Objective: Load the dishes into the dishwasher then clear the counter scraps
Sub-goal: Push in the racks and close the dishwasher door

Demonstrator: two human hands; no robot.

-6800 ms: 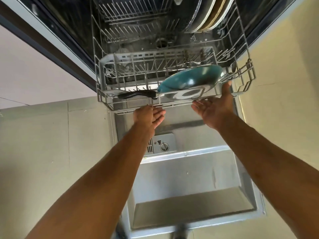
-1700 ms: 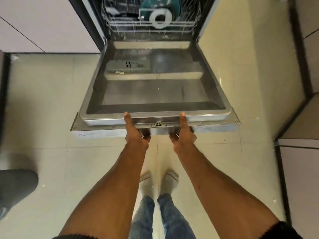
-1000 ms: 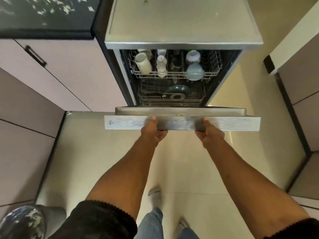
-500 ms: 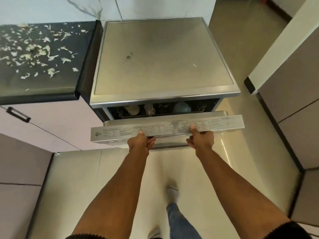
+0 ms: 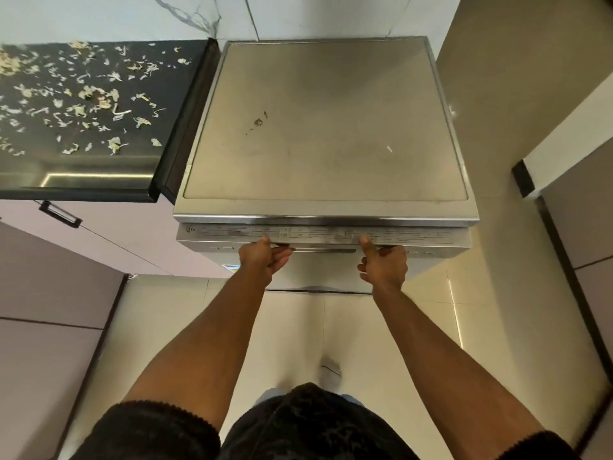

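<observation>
Pale tiled kitchen floor (image 5: pixel 365 327) underfoot, steel dishwasher (image 5: pixel 325 121) ahead, shut or all but shut.
Two hands on the door's top edge: left hand (image 5: pixel 263 257) curled under the lip, thumb on top; right hand (image 5: pixel 384 263) likewise, thumb up on the one control strip (image 5: pixel 325 234), long axis crossing the fingers. Beyond and left of the left fingers, nearer that hand: one dark counter (image 5: pixel 99 154), scraps (image 5: pixel 86 94) too many to count.

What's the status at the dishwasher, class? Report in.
Left hand and right hand grip the dishwasher door. Door up, no gap visible. Scraps remain on black counter. Nothing in the way.
</observation>
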